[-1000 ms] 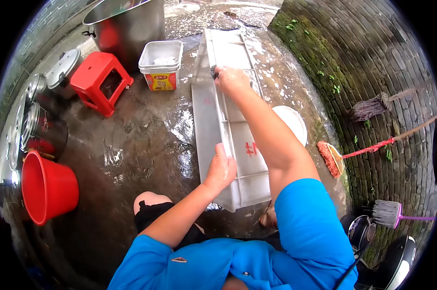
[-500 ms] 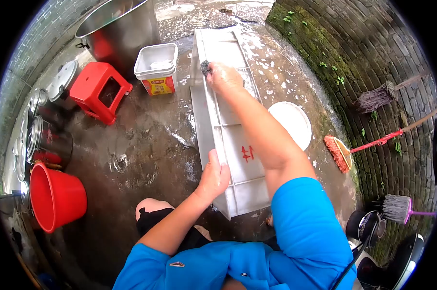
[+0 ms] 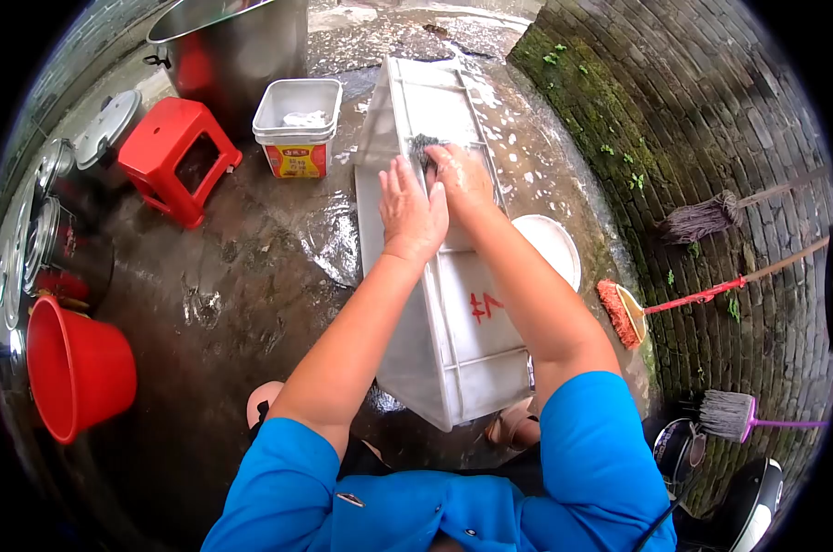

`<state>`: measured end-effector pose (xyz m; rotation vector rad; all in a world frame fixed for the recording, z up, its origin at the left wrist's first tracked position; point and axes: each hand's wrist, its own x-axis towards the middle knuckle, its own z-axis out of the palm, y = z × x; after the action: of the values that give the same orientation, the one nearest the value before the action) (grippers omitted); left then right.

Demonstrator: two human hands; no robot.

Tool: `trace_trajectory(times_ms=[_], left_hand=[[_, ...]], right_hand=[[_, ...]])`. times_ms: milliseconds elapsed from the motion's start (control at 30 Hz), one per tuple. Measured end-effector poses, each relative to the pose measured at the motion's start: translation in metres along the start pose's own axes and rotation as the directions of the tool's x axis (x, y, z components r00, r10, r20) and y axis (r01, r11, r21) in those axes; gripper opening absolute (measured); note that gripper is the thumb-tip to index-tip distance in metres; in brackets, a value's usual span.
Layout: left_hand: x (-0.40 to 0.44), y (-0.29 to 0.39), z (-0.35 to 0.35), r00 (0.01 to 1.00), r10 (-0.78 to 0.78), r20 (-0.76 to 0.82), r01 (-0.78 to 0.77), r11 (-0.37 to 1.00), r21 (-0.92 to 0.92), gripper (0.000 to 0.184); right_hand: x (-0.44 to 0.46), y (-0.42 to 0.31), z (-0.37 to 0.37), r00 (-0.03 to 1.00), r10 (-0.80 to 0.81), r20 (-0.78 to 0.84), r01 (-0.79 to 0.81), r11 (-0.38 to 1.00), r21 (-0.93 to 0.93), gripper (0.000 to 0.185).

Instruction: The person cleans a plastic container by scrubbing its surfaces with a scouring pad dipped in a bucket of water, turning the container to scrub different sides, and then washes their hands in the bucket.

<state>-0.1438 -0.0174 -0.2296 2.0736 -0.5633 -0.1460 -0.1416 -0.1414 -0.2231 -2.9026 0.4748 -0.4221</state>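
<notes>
A long white plastic crate point(image 3: 407, 340) stands tilted on the wet floor in front of me, ribs and a red mark on its facing side. My right hand point(image 3: 462, 178) presses a dark steel wool scrubber point(image 3: 423, 150) against the ribbed face, near the crate's far half. Close beside it, my left hand point(image 3: 412, 213) lies at the crate's upper long edge with its fingers stretched out, holding nothing. A round white lid point(image 3: 556, 247) shows to the right of the crate, partly hidden behind my right forearm.
At left are a red stool point(image 3: 163, 152), a red bucket point(image 3: 90, 373), a square white tub point(image 3: 297, 133) and a large metal pot point(image 3: 242, 64). Along the brick wall at right lean a mop point(image 3: 702, 219), an orange-bristled brush point(image 3: 619, 313) and a grey broom point(image 3: 728, 414).
My left hand has moved forward along the crate's edge to beside the right hand. The right hand has come slightly nearer with the scrubber. The crate has tilted, showing more of its left side.
</notes>
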Motion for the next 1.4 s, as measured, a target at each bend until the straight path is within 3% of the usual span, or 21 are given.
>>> trace_trajectory(times_ms=[33,67,100,133,167,233,300,400,500,567,600,633,733,833,900,933,1100,1200,1400], left_hand=[[0.006,0.002,0.006,0.99,-0.066,0.121,0.053,0.993,0.105,0.071],[0.0,-0.001,0.011,0.989,-0.04,0.145,0.016,0.986,0.166,0.069],[0.0,0.002,0.006,0.989,-0.038,0.143,0.014,0.987,0.163,0.069],[0.002,0.002,-0.001,0.969,-0.098,0.229,0.073,0.991,0.116,0.069],[-0.002,0.003,-0.003,0.931,-0.162,0.327,0.144,0.986,0.08,0.069],[-0.003,0.0,0.001,0.949,-0.138,0.284,0.115,0.989,0.096,0.07],[-0.003,0.0,0.001,0.953,-0.162,0.257,0.106,0.97,0.217,0.07],[-0.009,0.003,0.005,0.959,-0.169,0.228,0.118,0.968,0.222,0.07],[-0.006,0.005,0.004,0.962,-0.18,0.203,0.139,0.97,0.2,0.07],[-0.005,0.004,0.002,0.955,-0.2,0.218,0.159,0.968,0.194,0.071],[-0.004,0.006,0.001,0.945,-0.218,0.244,0.166,0.962,0.216,0.071],[-0.003,0.008,0.002,0.934,-0.236,0.27,0.174,0.956,0.236,0.071],[-0.002,0.007,0.006,0.945,-0.183,0.272,0.123,0.967,0.223,0.071],[-0.001,0.007,0.008,0.954,-0.14,0.267,0.083,0.973,0.214,0.069],[-0.002,0.004,0.008,0.955,-0.169,0.244,0.116,0.969,0.216,0.068],[-0.003,0.002,0.007,0.958,-0.16,0.239,0.116,0.975,0.187,0.068],[-0.005,-0.001,0.009,0.966,-0.154,0.21,0.123,0.981,0.15,0.068],[-0.005,0.0,0.011,0.971,-0.145,0.193,0.122,0.985,0.124,0.067],[-0.004,0.007,0.001,0.944,-0.193,0.268,0.162,0.978,0.132,0.066]], right_hand=[[-0.001,0.003,-0.003,1.0,-0.005,-0.008,0.005,1.0,-0.01,0.026],[-0.01,0.006,-0.005,0.997,-0.074,0.03,0.075,0.997,-0.03,0.026],[-0.013,0.012,-0.003,0.988,-0.139,0.069,0.142,0.989,-0.042,0.026],[-0.007,0.015,0.004,0.972,-0.232,0.033,0.234,0.967,-0.099,0.026],[0.004,0.021,0.009,0.975,-0.219,0.039,0.222,0.97,-0.096,0.026],[0.025,0.018,0.006,0.986,-0.145,0.082,0.16,0.96,-0.231,0.026],[0.025,0.017,0.0,0.984,-0.142,0.108,0.162,0.966,-0.201,0.025],[0.018,0.03,-0.014,0.99,0.059,0.132,-0.006,0.929,-0.37,0.023],[0.024,0.035,-0.025,0.94,0.121,0.319,0.013,0.921,-0.389,0.021],[0.014,0.011,-0.013,0.976,0.058,0.211,-0.002,0.966,-0.257,0.021],[0.01,-0.012,-0.018,0.977,-0.029,0.21,0.081,0.966,-0.246,0.022],[0.009,-0.012,-0.007,0.991,-0.056,0.125,0.085,0.968,-0.238,0.019],[0.03,0.013,-0.001,0.996,-0.053,0.068,0.065,0.978,-0.198,0.019],[0.032,0.031,-0.012,0.992,-0.026,0.126,0.058,0.964,-0.259,0.022],[0.02,0.045,-0.022,0.983,0.097,0.154,-0.038,0.939,-0.343,0.022],[0.01,0.033,-0.037,0.959,0.143,0.246,-0.048,0.933,-0.357,0.023],[-0.061,0.018,-0.078,0.879,0.074,0.472,0.107,0.933,-0.344,0.023],[-0.075,0.023,-0.089,0.855,0.036,0.517,0.143,0.942,-0.302,0.022],[0.029,0.024,-0.032,0.953,0.14,0.269,-0.025,0.922,-0.387,0.023]])
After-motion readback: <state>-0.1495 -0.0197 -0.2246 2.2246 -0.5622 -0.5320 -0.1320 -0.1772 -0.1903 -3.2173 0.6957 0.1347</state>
